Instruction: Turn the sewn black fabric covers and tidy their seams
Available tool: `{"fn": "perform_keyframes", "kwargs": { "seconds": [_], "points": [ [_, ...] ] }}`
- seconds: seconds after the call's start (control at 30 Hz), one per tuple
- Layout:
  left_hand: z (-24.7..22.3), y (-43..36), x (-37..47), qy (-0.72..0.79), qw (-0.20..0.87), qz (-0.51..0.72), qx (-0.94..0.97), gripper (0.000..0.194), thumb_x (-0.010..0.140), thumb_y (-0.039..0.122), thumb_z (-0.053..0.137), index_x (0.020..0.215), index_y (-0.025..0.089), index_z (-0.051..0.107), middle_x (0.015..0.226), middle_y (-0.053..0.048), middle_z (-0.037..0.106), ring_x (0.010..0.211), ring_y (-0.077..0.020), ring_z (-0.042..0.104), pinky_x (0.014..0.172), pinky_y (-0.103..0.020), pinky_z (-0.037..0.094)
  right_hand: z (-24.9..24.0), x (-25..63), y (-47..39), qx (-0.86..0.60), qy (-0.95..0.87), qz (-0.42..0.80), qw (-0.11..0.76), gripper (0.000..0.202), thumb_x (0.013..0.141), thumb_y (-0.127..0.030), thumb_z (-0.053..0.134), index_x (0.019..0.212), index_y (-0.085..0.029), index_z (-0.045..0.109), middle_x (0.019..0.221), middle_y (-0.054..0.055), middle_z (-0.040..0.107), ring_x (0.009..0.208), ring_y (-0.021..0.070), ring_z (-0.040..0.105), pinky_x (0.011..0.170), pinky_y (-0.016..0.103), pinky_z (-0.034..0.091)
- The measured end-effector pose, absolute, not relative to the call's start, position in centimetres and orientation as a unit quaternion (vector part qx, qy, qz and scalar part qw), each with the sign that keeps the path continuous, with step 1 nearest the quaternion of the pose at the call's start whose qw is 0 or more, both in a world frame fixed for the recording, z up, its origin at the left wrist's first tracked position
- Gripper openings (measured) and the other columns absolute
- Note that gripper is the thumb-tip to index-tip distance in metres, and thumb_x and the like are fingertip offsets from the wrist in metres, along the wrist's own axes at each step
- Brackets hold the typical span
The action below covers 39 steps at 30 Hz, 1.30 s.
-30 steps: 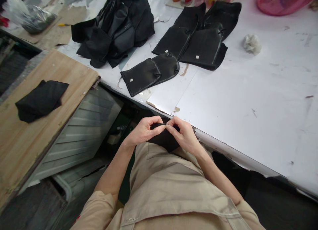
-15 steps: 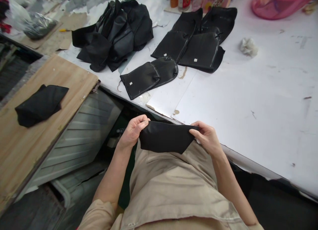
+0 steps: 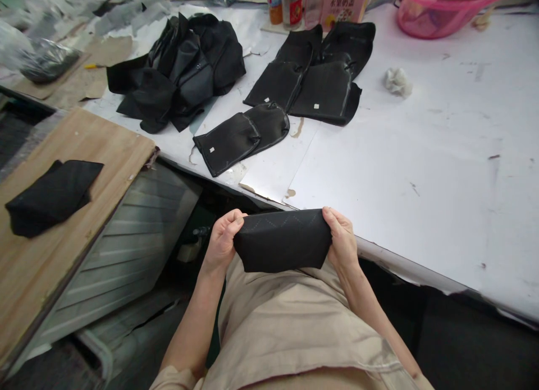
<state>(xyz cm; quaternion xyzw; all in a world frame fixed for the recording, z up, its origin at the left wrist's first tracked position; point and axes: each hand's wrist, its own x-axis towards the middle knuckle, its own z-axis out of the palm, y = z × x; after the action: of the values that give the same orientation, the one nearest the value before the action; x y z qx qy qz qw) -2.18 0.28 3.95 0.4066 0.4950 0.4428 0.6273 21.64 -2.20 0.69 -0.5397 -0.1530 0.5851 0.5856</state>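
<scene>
A black fabric piece (image 3: 284, 241) is stretched between my two hands, just off the table's front edge and above my lap. Faint zigzag stitching runs along its upper part. My left hand (image 3: 225, 235) pinches its left end between thumb and fingers. At the right end, my right hand (image 3: 341, 235) grips the upper corner the same way. Beyond them on the white table (image 3: 400, 171) lies a pair of flat, rounded black pieces (image 3: 229, 143), one overlapping the other, with a small white tag on top.
Larger black pieces (image 3: 322, 90) with white tags lie farther back, beside a crumpled black heap (image 3: 185, 70). A pink basket (image 3: 446, 14), bottles (image 3: 292, 7) and a white wad (image 3: 397, 82) stand on the table. Left is a wooden board (image 3: 113, 148) bearing folded black fabric (image 3: 54, 193).
My right hand has turned and shifted its grip on the fabric's right end. The piece now shows its zigzag stitching and is pulled straighter. The camera view has shifted slightly.
</scene>
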Motion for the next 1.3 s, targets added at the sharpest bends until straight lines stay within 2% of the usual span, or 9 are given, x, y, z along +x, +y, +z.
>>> {"fn": "perform_keyframes", "kwargs": {
  "seconds": [0.23,0.37,0.47,0.57,0.67,0.8,1.0,1.17,1.3],
  "points": [
    [2.7,0.4,-2.5,0.476,0.650,0.423,0.416,0.035,0.091,0.035,0.057,0.066,0.018,0.038,0.064,0.004,0.035,0.057,-0.0087,0.030,0.052,-0.021,0.027,1.2,22.2,-1.9,-0.532,-0.191,0.580,0.587,0.034,0.081,-0.042,0.072,0.063,-0.019,0.055,0.061,-0.004,0.047,0.057,0.0108,0.039,0.053,0.024,0.032],
    [2.6,1.0,-4.0,0.497,0.610,0.330,0.522,0.038,0.097,0.040,0.049,0.067,0.018,0.039,0.065,0.004,0.036,0.059,-0.0098,0.032,0.056,-0.022,0.030,1.5,23.0,-1.7,-0.568,-0.300,0.537,0.548,0.043,0.089,-0.049,0.061,0.061,-0.020,0.047,0.060,-0.004,0.038,0.056,0.0112,0.034,0.054,0.026,0.028],
    [3.4,1.9,-4.3,0.518,0.513,0.221,0.648,0.037,0.099,0.043,0.043,0.076,0.016,0.054,0.071,0.001,0.050,0.066,-0.0125,0.045,0.063,-0.024,0.036,2.0,23.2,-1.6,-0.606,-0.421,0.456,0.498,0.048,0.093,-0.050,0.053,0.059,-0.020,0.035,0.059,-0.004,0.029,0.056,0.0108,0.029,0.055,0.027,0.025],
    [4.7,2.9,-2.1,0.477,0.416,0.161,0.757,0.033,0.098,0.045,0.045,0.097,0.017,0.064,0.090,-0.004,0.066,0.083,-0.0174,0.058,0.075,-0.027,0.042,2.5,22.3,-1.4,-0.605,-0.509,0.411,0.455,0.049,0.096,-0.047,0.048,0.061,-0.021,0.027,0.060,-0.005,0.023,0.056,0.0101,0.026,0.054,0.027,0.023],
    [5.4,3.7,1.6,0.370,0.387,0.154,0.831,0.035,0.095,0.048,0.051,0.094,0.016,0.065,0.090,-0.006,0.068,0.084,-0.0187,0.059,0.077,-0.027,0.042,3.1,20.7,-1.4,-0.571,-0.576,0.393,0.434,0.046,0.098,-0.044,0.044,0.061,-0.021,0.030,0.058,-0.005,0.027,0.055,0.0095,0.029,0.054,0.026,0.024],
    [5.6,4.5,4.1,0.314,0.414,0.147,0.841,0.043,0.100,0.043,0.041,0.072,0.015,0.056,0.064,0.002,0.050,0.061,-0.0113,0.045,0.060,-0.023,0.034,4.1,20.9,-1.5,-0.566,-0.594,0.354,0.450,0.046,0.098,-0.040,0.046,0.060,-0.020,0.031,0.058,-0.005,0.027,0.054,0.0090,0.028,0.054,0.026,0.025],
    [5.0,4.5,0.3,0.359,0.470,0.079,0.802,0.048,0.097,0.043,0.045,0.058,0.017,0.037,0.057,0.005,0.028,0.055,-0.0082,0.028,0.053,-0.024,0.022,2.9,25.4,-2.3,-0.628,-0.418,0.382,0.534,0.047,0.092,-0.048,0.057,0.058,-0.020,0.040,0.057,-0.005,0.033,0.055,0.0106,0.032,0.052,0.026,0.028],
    [3.7,2.9,-1.3,0.443,0.626,0.184,0.614,0.048,0.093,0.053,0.050,0.064,0.016,0.045,0.063,0.003,0.040,0.060,-0.0094,0.036,0.057,-0.022,0.030,0.6,25.5,-1.9,-0.612,-0.246,0.476,0.581,0.043,0.082,-0.053,0.068,0.061,-0.020,0.050,0.056,-0.005,0.046,0.052,0.0104,0.040,0.051,0.024,0.034],
    [3.6,1.4,-1.2,0.446,0.683,0.298,0.495,0.037,0.086,0.049,0.065,0.083,0.012,0.061,0.076,-0.002,0.057,0.070,-0.0127,0.050,0.066,-0.024,0.041,-0.8,24.6,-1.7,-0.600,-0.142,0.496,0.611,0.038,0.078,-0.056,0.070,0.072,-0.019,0.059,0.067,-0.003,0.060,0.060,0.0122,0.053,0.057,0.024,0.044]
  ]
}}
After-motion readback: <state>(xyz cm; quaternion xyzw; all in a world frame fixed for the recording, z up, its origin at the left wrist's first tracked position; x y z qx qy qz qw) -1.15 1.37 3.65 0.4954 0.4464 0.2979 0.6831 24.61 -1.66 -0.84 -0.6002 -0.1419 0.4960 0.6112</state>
